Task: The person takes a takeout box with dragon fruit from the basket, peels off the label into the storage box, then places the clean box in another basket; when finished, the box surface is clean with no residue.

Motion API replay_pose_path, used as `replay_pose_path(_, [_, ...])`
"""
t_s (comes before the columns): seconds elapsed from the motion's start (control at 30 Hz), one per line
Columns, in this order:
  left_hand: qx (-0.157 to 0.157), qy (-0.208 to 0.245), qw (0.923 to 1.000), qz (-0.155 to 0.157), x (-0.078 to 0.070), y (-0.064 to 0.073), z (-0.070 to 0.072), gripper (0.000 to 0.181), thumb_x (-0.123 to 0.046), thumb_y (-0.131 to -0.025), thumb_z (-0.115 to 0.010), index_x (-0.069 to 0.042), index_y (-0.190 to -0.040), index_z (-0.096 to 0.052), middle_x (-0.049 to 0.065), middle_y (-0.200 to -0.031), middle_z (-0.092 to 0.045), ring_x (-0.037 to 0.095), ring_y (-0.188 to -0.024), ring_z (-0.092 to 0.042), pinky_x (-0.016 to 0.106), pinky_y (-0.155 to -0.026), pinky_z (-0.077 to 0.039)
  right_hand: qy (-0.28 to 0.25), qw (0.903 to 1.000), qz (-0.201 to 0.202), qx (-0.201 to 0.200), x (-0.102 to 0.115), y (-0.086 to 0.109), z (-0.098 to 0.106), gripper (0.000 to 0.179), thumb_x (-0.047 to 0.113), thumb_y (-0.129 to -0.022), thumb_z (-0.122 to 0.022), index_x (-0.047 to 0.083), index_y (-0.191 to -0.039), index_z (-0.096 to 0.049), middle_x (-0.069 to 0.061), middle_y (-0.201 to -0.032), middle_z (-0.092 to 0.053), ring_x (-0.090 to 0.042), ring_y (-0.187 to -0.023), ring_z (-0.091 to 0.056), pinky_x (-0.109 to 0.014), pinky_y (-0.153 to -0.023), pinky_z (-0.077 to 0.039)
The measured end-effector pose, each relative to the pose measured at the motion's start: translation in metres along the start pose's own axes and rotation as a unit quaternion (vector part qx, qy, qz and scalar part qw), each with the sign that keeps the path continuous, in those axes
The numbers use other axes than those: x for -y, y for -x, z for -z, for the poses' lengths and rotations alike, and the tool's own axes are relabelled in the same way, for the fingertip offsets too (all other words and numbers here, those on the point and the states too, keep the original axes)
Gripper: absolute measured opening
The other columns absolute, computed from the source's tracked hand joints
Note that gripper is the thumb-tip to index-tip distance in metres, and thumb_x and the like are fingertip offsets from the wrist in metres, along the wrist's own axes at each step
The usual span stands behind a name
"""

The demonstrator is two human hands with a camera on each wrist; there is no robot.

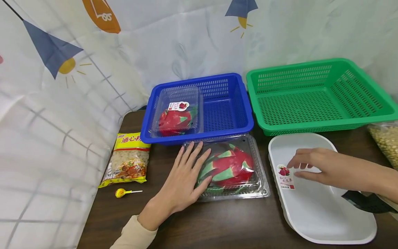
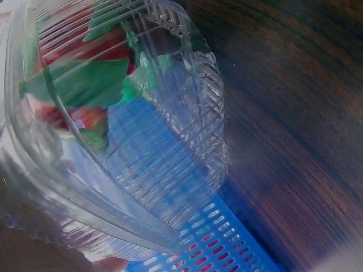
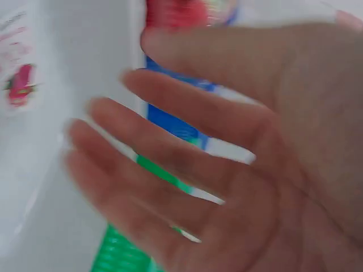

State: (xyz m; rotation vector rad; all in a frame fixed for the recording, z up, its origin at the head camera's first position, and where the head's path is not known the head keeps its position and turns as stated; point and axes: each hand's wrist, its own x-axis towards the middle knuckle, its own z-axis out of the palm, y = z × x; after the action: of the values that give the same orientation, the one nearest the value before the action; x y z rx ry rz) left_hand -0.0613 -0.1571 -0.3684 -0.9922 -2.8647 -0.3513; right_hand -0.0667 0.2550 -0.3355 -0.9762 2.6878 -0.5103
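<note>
My left hand (image 1: 183,178) rests with straight, spread fingers on the left side of a clear plastic box (image 1: 262,188). Inside the box lies a red and green dragon fruit (image 1: 233,164). In the left wrist view the box's ribbed wall (image 2: 195,113) fills much of the picture. Over the white tray (image 1: 339,221) hovers my right hand (image 1: 321,166), its fingers loosely bent. A dragon fruit sticker (image 1: 285,178) lies at the tray's left side, close to those fingertips. The right wrist view shows the right hand (image 3: 227,153) holding nothing, apart from the sticker (image 3: 20,85).
Behind the box stands a blue basket (image 1: 250,121) containing another boxed dragon fruit (image 1: 175,122) with a label. A green basket (image 1: 311,124) is right of it. On the left lie a yellow pasta bag (image 1: 129,157) and a lollipop (image 1: 121,192). A bag of grains (image 1: 387,138) sits far right.
</note>
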Motion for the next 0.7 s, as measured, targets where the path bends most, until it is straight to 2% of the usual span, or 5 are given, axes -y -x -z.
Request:
replay_pose_path(0.1, [0.000, 0.001, 1.0000, 0.002, 0.000, 0.000, 0.001, 0.072, -0.048, -0.104, -0.051, -0.015, -0.165, -0.031, 0.012, -0.172, -0.023, 0.034, -0.161, -0.011, 0.059, -0.128, -0.009, -0.023, 0.9962, 0.001, -0.084, 0.009, 0.000, 0.008, 0.023, 0.017, -0.093, -0.080, 0.027, -0.113, -0.074, 0.022, -0.105, -0.065, 0.003, -0.090, -0.059, -0.025, -0.072, -0.055])
replay_pose_path(0.23, [0.003, 0.005, 1.0000, 0.003, -0.001, 0.001, 0.000, 0.073, -0.049, -0.104, -0.051, -0.015, -0.165, -0.032, 0.012, -0.172, -0.023, 0.034, -0.161, -0.011, 0.061, -0.127, -0.011, -0.116, 0.9855, -0.002, -0.124, 0.026, -0.008, 0.008, 0.029, 0.011, -0.095, -0.077, 0.020, -0.121, -0.070, 0.012, -0.114, -0.069, 0.000, -0.095, -0.063, -0.025, -0.074, -0.057])
replay_pose_path(0.37, [0.005, 0.003, 1.0000, 0.003, -0.001, 0.001, 0.000, 0.072, -0.049, -0.104, -0.051, -0.015, -0.165, -0.032, 0.012, -0.173, -0.022, 0.034, -0.161, -0.011, 0.062, -0.127, -0.012, -0.170, 0.9791, -0.016, -0.110, 0.042, -0.018, 0.003, 0.041, 0.016, -0.097, -0.076, 0.015, -0.136, -0.061, -0.001, -0.130, -0.065, -0.011, -0.106, -0.068, -0.030, -0.081, -0.060])
replay_pose_path(0.5, [0.005, -0.003, 1.0000, 0.003, 0.000, 0.000, 0.002, 0.072, -0.049, -0.104, -0.050, -0.016, -0.165, -0.032, 0.012, -0.173, -0.022, 0.034, -0.161, -0.012, 0.060, -0.127, -0.011, -0.212, 0.9735, -0.046, -0.073, 0.053, -0.026, -0.001, 0.060, 0.026, -0.101, -0.072, 0.013, -0.153, -0.046, -0.014, -0.146, -0.053, -0.030, -0.120, -0.065, -0.041, -0.084, -0.061])
replay_pose_path(0.7, [0.008, -0.006, 0.9999, 0.005, -0.001, 0.001, 0.002, 0.073, -0.049, -0.104, -0.051, -0.016, -0.166, -0.031, 0.011, -0.173, -0.021, 0.034, -0.161, -0.011, 0.059, -0.128, -0.010, -0.281, 0.9563, -0.077, -0.023, 0.061, -0.043, -0.010, 0.080, 0.033, -0.103, -0.069, 0.003, -0.162, -0.025, -0.021, -0.149, -0.048, -0.039, -0.129, -0.057, -0.048, -0.090, -0.059])
